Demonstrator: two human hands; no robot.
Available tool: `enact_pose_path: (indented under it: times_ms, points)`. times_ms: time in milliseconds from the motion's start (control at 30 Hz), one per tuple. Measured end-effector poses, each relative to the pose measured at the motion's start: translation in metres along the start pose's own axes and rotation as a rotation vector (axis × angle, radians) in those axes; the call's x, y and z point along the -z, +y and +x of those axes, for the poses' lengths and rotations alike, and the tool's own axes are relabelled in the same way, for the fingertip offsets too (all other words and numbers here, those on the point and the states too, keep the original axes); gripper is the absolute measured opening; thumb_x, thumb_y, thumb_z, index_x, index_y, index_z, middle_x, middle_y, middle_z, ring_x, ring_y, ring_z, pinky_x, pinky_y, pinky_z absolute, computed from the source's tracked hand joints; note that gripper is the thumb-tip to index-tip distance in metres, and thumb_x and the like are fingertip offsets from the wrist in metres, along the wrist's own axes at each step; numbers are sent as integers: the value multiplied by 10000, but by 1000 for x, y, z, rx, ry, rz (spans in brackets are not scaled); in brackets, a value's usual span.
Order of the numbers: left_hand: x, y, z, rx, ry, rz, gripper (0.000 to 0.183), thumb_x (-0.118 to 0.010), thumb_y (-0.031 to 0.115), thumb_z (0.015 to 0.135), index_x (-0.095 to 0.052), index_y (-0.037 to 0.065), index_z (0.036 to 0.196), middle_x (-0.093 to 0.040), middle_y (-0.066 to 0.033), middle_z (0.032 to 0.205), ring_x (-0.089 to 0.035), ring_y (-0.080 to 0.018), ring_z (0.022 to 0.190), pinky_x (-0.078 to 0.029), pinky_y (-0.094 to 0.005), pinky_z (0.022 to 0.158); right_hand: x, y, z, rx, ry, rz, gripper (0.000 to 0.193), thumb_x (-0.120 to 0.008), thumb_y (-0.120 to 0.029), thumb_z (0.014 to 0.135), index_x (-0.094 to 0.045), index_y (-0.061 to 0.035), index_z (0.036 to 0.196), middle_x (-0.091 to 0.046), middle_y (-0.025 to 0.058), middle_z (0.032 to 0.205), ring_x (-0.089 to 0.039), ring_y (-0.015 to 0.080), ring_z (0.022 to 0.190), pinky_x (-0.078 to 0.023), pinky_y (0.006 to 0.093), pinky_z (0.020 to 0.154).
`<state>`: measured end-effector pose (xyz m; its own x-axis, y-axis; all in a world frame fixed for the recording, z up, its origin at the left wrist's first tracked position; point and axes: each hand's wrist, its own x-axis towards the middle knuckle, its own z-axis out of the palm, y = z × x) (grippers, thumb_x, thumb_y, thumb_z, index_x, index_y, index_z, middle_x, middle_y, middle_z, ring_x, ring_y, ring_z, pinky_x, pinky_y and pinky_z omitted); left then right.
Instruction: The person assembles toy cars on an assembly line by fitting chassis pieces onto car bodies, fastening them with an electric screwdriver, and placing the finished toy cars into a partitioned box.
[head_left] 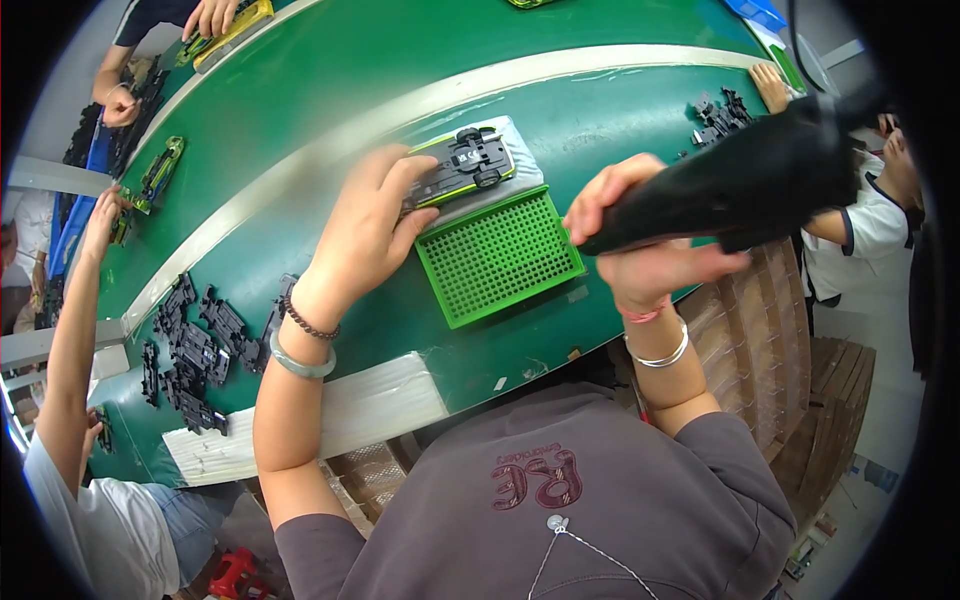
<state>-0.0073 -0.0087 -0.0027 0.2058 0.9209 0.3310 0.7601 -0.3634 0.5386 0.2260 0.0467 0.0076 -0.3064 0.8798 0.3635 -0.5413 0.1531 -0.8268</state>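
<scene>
My left hand [372,215] covers one end of the car [470,160], so I can't see that end. The car hides much of the pale block [522,140] under it, and the marks on its underside are too small to read. The black tool [750,180] crosses in front of my right hand [640,274] and hides its middle; one digit there is blurred, and the tool's upper end fades into the dark rim. My left forearm hides some black parts [280,305]. The top edge cuts off a green car [528,3] and a co-worker's hand [212,17].
</scene>
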Motion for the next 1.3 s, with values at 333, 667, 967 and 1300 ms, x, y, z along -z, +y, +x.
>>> enact_pose_path:
  times_ms: [333, 667, 967, 1300]
  points:
    - [-5, -3, 1, -77, 84, 83, 449, -686, 63, 689, -531, 75, 1110, -499, -181, 1095, -502, -364, 987, -426, -409, 837, -35, 9, 84, 107, -86, -132, 1008, -140, -924, 568, -502, -17, 816, -531, 98, 567, -526, 189, 504, -435, 276, 482]
    - [-3, -4, -2, -59, 82, 108, 450, -690, 87, 690, -534, 75, 1112, -490, -177, 1128, -494, -358, 1028, -422, -415, 862, -35, 36, 87, 81, -101, -216, 947, -182, -892, 627, -503, -10, 750, -525, 88, 556, -519, 162, 484, -428, 247, 464]
    - [-2, -3, -1, -63, 72, 79, 445, -686, 66, 687, -533, 65, 1105, -492, -178, 1128, -491, -366, 1024, -417, -417, 859, -39, 48, 94, 82, -158, -127, 772, -315, -716, 810, -528, 17, 691, -503, 62, 499, -502, 115, 424, -399, 221, 403]
    - [-3, -2, -1, -68, 75, 70, 443, -682, 54, 687, -531, 64, 1104, -492, -184, 1115, -491, -372, 1009, -414, -420, 853, -38, 49, 91, 93, -174, -141, 778, -319, -724, 800, -527, 15, 675, -505, 60, 501, -501, 109, 418, -394, 217, 392]
